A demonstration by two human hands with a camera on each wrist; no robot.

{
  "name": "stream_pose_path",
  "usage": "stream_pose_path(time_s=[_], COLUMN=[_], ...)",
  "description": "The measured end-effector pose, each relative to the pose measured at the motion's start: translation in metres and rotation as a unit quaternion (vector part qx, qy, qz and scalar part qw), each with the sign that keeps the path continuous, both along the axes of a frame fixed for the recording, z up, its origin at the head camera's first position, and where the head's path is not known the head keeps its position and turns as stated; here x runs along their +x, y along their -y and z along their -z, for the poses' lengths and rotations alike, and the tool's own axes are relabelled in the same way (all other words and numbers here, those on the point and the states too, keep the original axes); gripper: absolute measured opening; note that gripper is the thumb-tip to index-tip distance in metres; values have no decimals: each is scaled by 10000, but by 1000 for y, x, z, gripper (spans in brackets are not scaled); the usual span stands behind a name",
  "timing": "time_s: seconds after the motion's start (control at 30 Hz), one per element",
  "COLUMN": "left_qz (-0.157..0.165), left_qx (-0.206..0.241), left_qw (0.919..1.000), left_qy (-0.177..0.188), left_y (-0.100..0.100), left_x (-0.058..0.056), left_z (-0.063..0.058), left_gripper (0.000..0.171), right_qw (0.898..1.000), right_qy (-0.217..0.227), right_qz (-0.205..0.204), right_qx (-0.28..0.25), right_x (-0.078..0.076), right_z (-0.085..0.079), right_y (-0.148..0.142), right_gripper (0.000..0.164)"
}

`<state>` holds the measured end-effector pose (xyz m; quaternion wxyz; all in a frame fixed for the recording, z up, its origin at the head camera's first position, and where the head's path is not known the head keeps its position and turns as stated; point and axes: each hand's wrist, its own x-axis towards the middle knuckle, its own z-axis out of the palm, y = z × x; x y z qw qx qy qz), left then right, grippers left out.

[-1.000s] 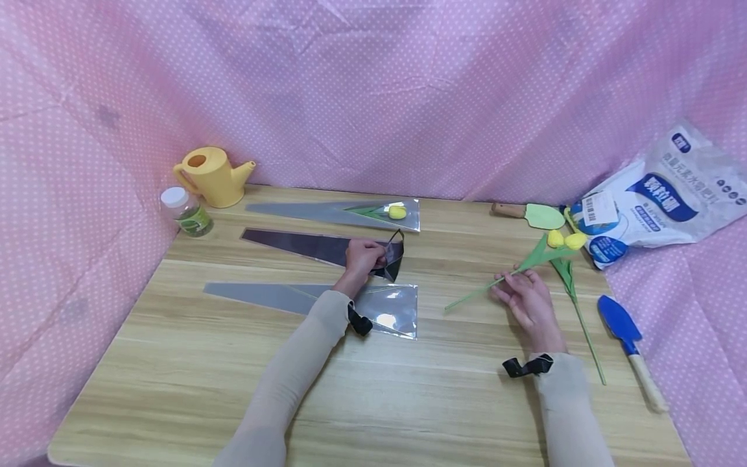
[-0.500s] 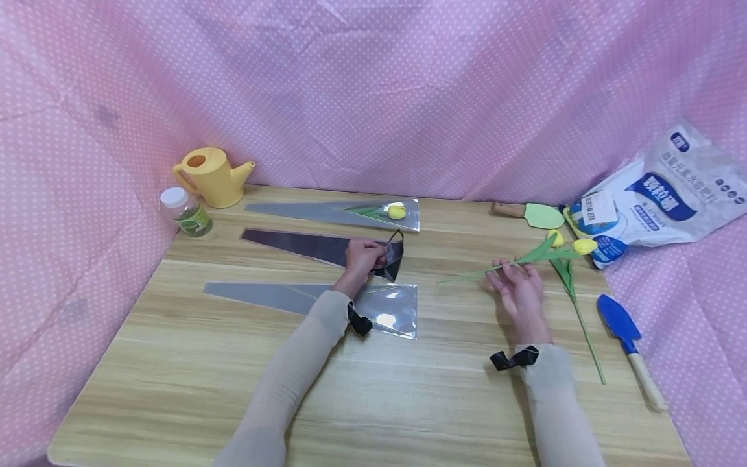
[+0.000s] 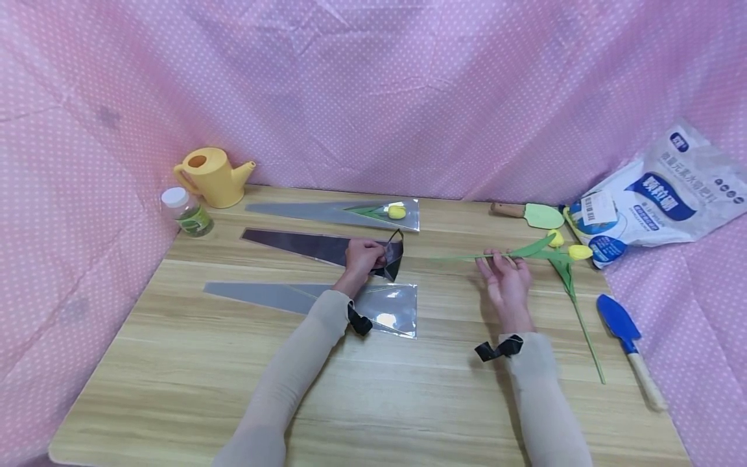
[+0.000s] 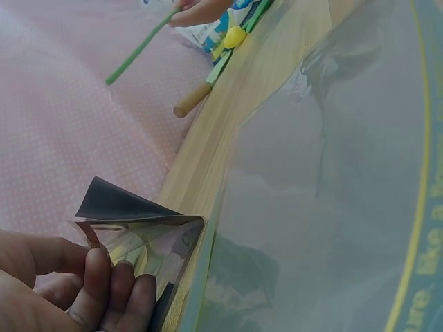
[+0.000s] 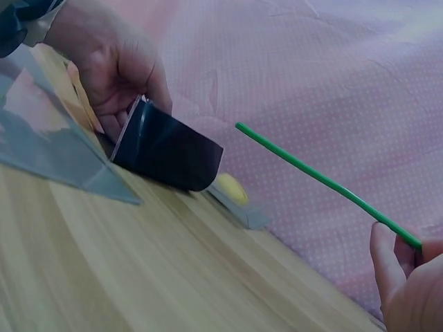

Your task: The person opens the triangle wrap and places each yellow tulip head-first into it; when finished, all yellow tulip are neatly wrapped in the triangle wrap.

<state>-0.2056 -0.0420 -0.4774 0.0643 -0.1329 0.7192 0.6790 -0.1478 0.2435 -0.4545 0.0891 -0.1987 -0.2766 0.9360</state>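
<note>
My left hand [image 3: 363, 259] pinches the wide mouth of a dark tapered flower sleeve [image 3: 297, 245]. In the right wrist view the mouth of that dark sleeve [image 5: 169, 153] gapes open in a box-like shape. A yellow tulip [image 3: 532, 248] is in my right hand [image 3: 509, 285], gripped by its green stem between thumb and fingers. The bare stem end [image 5: 304, 166] points left toward the sleeve's mouth, with a gap between them. Another yellow tulip [image 3: 585, 334] lies on the table behind and right of that hand, its bloom partly overlapped by the held one.
Nearer me lies a clear grey sleeve [image 3: 251, 294]; a third sleeve [image 3: 292, 213] at the back contains a yellow tulip [image 3: 397, 212]. A yellow watering can [image 3: 216, 178] and lidded jar [image 3: 188, 213] stand left. Right are a green trowel [image 3: 544, 216], blue trowel [image 3: 620, 321] and white bag [image 3: 659, 194].
My right hand has moved left and slightly away from me with the tulip, whose stem has swung from slanted to nearly level. The left hand stays put on the dark sleeve.
</note>
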Motion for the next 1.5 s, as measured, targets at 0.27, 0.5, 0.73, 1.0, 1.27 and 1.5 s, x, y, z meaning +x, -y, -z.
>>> stream_pose_path(time_s=[0.27,0.5,0.73,1.0,1.27,1.5], left_qz=[32,39,-21,47,298,502], left_qx=[31,9,75,-188,-1229,-2154], left_qw=[10000,10000,9999,9997,9917,9729], left_qy=[-48,-43,-71,-124,-249,-677], left_y=[0,-1,-5,-8,-12,-18], left_x=[1,2,2,2,3,3], left_z=[-3,-4,-3,-4,-11,-17], left_gripper=[14,14,13,12,12,13], right_qw=[9994,9974,9889,9756,9678,9655], right_qy=[-235,-468,-541,-582,-588,-654], right_qz=[209,332,593,818,901,947], right_qx=[108,442,1250,1951,2275,2335], right_x=[-10,-19,-27,-30,-30,-30], right_z=[-8,-14,-19,-15,-11,-8], right_y=[18,41,61,68,68,72], right_gripper=[25,26,31,30,35,32])
